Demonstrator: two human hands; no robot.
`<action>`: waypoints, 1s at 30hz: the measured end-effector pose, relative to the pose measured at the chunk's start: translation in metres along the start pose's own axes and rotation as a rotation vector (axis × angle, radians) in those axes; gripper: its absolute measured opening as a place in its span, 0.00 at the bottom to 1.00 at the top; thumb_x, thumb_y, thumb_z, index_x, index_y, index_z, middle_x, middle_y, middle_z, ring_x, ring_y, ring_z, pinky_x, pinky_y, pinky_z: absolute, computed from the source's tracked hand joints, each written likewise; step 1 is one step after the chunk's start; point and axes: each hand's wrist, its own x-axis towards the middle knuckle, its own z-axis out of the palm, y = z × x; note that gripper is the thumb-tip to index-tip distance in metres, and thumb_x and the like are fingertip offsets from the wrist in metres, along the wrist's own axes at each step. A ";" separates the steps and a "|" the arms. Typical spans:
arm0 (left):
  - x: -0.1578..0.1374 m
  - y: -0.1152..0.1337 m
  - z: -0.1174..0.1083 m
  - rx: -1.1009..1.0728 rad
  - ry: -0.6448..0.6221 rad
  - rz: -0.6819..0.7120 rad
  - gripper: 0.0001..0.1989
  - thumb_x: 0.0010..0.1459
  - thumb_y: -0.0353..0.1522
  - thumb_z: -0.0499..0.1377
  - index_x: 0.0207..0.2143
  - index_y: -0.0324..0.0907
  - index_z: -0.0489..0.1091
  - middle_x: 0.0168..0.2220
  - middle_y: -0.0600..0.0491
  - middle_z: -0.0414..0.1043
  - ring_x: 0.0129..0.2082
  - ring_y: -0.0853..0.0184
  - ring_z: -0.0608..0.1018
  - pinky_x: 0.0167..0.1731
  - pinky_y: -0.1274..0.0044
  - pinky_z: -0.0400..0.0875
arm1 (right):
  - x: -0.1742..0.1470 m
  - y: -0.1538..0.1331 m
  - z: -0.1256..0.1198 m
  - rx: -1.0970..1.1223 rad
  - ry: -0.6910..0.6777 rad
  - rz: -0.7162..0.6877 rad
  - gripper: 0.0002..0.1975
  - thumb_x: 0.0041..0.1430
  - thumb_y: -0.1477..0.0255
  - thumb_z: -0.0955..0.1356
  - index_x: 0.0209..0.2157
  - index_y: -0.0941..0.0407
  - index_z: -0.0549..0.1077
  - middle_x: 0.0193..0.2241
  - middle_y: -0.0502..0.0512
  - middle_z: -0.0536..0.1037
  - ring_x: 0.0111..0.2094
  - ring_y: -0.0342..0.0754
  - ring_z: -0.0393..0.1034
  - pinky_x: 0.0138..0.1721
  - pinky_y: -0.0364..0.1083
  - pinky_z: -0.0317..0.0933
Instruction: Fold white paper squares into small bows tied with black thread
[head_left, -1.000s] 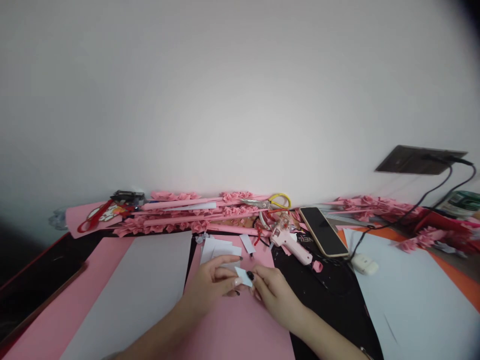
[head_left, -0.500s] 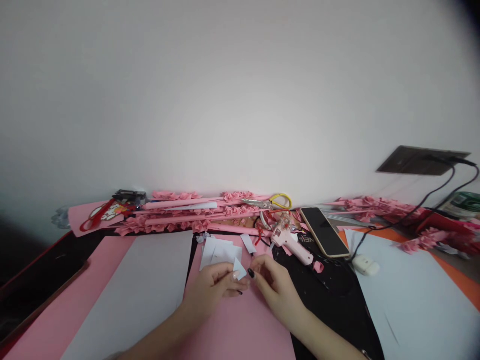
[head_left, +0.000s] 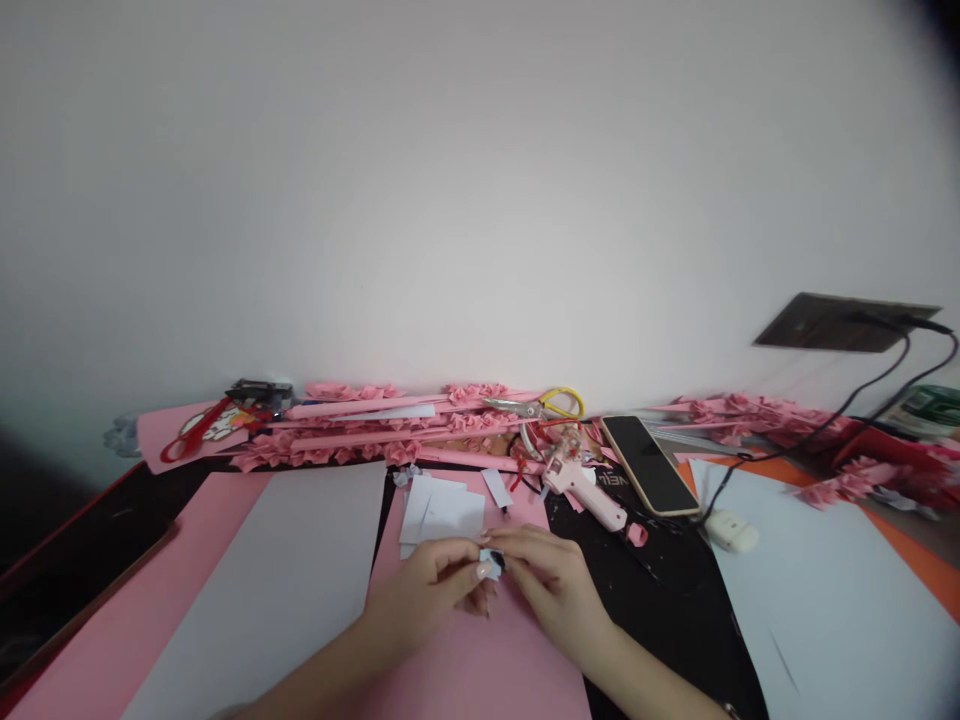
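Note:
Between my two hands is a small white piece of paper (head_left: pixel 490 562), mostly covered by fingers. My left hand (head_left: pixel 429 585) pinches it from the left between thumb and fingers. From the right, my right hand (head_left: pixel 551 578) has its thumb and fingertips closed on the same piece. Both hands are over a pink paper sheet (head_left: pixel 487 660). Just beyond them lie several white paper squares (head_left: pixel 452 515) in a loose pile, with a small white strip (head_left: pixel 496 488) to their right.
A pink glue gun (head_left: pixel 592 497) lies beyond my right hand, beside a phone (head_left: pixel 651 465). Yellow-handled scissors (head_left: pixel 561 403) rest on pink paper flower stems (head_left: pixel 352 437) along the wall. An earbud case (head_left: pixel 731 531) sits on white paper (head_left: pixel 825 590) at right; black cables (head_left: pixel 862 385) hang from the wall plate.
My right hand has moved left onto the white paper piece, which my left hand alone held before. The pointed corner that stood up is now folded down or covered by my fingers.

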 end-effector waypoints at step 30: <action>0.001 -0.005 -0.003 -0.489 -0.007 -0.123 0.14 0.47 0.40 0.63 0.32 0.38 0.73 0.26 0.51 0.77 0.25 0.70 0.77 0.29 0.78 0.70 | 0.003 0.001 -0.015 -0.353 -0.212 -0.308 0.19 0.57 0.82 0.60 0.49 0.56 0.67 0.45 0.60 0.73 0.43 0.48 0.68 0.42 0.48 0.65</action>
